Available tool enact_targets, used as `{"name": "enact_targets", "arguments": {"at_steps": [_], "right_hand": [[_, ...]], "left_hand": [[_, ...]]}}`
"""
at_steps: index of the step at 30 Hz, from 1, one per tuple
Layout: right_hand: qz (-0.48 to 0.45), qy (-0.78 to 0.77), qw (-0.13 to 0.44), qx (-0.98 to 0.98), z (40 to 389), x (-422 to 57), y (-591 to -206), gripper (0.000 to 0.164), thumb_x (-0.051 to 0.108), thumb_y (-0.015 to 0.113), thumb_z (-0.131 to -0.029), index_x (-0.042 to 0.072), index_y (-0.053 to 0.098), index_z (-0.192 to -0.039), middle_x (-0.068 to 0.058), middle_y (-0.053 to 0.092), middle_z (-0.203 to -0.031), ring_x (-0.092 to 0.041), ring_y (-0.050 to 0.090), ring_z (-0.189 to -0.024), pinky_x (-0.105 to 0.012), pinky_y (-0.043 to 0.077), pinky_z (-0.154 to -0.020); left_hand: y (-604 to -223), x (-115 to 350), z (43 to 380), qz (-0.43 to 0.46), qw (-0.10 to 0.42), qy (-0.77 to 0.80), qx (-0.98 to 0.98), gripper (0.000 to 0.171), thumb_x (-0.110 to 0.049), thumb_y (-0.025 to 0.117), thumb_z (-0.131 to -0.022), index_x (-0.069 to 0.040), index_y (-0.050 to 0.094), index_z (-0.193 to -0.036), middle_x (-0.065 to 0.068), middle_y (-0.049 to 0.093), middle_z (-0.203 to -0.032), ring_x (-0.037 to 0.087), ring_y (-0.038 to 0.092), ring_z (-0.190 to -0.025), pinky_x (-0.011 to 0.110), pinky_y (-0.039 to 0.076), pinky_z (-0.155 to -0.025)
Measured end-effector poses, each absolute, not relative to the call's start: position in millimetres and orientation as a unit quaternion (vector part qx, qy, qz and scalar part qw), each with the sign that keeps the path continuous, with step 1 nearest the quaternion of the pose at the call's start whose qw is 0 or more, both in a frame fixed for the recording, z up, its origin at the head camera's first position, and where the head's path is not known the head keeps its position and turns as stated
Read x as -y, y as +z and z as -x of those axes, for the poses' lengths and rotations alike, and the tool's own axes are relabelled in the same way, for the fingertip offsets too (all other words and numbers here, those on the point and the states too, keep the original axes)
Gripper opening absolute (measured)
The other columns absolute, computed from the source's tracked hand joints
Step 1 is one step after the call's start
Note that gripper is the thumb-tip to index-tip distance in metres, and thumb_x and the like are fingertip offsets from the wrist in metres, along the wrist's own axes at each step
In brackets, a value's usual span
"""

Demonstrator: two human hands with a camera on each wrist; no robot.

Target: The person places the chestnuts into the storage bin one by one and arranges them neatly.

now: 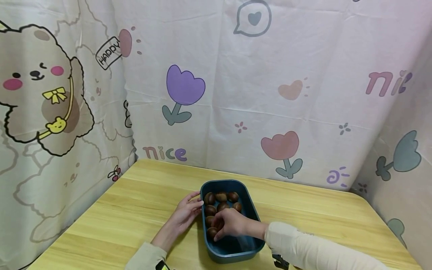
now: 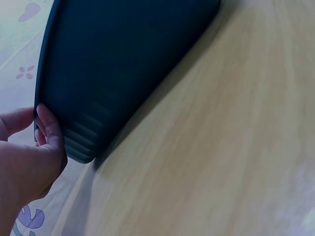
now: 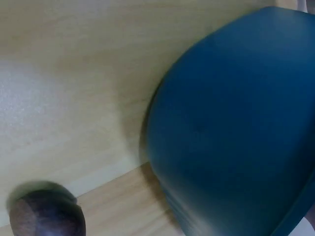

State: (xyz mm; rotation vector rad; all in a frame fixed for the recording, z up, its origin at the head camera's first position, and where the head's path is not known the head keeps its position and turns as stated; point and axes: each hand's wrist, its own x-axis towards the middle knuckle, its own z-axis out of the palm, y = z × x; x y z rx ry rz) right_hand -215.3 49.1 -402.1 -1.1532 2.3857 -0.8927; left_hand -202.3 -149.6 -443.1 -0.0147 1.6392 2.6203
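Note:
A dark blue rectangular box (image 1: 251,210) stands on the table, with several brown chestnuts (image 1: 209,198) in rows in its left and far parts. My left hand (image 1: 183,215) is at the box's left side. In the left wrist view, the thumb and fingers of that left hand (image 2: 32,157) pinch the rim of the box (image 2: 113,59). Reaching in over the near part, my right hand (image 1: 233,223) has thumb and forefinger around a chestnut (image 1: 212,232) by the left wall; its fingers partly cover it. The right wrist view shows the box's outer wall (image 3: 221,123).
One chestnut (image 3: 47,216) lies on the wooden table outside the box, in the right wrist view. The light wooden table (image 1: 152,187) reaches back to a printed cloth (image 1: 229,75) that hangs behind and on both sides.

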Motion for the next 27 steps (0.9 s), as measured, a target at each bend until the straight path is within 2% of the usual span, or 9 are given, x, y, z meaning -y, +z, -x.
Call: {"name": "enact_targets", "arguments": {"at_steps": [7, 11, 21, 27], "right_hand": [[0.413, -0.293, 0.129, -0.853, 211.0, -46.3, -402.1, 0.022, 0.015, 0.086, -0.072, 0.009, 0.071, -0.088, 0.009, 0.063, -0.073, 0.002, 0.055, -0.066, -0.018, 0.046, -0.06], [0.415, -0.297, 0.129, -0.85, 211.8, -47.1, -402.9, 0.023, 0.014, 0.086, -0.072, 0.009, 0.071, -0.09, 0.009, 0.065, -0.076, 0.002, 0.056, -0.068, -0.017, 0.047, -0.061], [0.385, -0.358, 0.169, -0.834, 213.2, -57.1, -394.6, 0.023, 0.004, 0.081, -0.076, 0.003, 0.071, -0.096, 0.0, 0.069, -0.082, -0.004, 0.063, -0.071, -0.02, 0.051, -0.065], [0.374, -0.38, 0.139, -0.834, 222.4, -69.1, -370.5, 0.023, 0.008, 0.075, -0.083, 0.0, 0.069, -0.104, -0.007, 0.069, -0.093, -0.012, 0.063, -0.08, -0.026, 0.052, -0.07]], "left_hand": [[-443.0, 150.4, 201.8, 0.005, 0.023, 0.85, -0.527, 0.048, 0.005, 0.052, -0.095, 0.009, 0.032, -0.138, 0.007, 0.057, -0.099, 0.012, 0.055, -0.083, 0.025, 0.046, -0.075], [-442.6, 149.7, 201.1, 0.005, 0.022, 0.848, -0.529, 0.048, 0.005, 0.052, -0.094, 0.009, 0.032, -0.138, 0.008, 0.057, -0.1, 0.012, 0.055, -0.083, 0.025, 0.046, -0.075], [-445.0, 148.3, 202.4, 0.002, 0.014, 0.847, -0.531, 0.048, 0.006, 0.052, -0.092, 0.011, 0.034, -0.137, 0.006, 0.056, -0.096, 0.012, 0.056, -0.08, 0.024, 0.046, -0.075], [-444.8, 149.7, 202.2, 0.001, 0.018, 0.844, -0.537, 0.049, 0.005, 0.052, -0.094, 0.01, 0.033, -0.138, 0.007, 0.056, -0.097, 0.011, 0.056, -0.081, 0.024, 0.047, -0.075]]}}
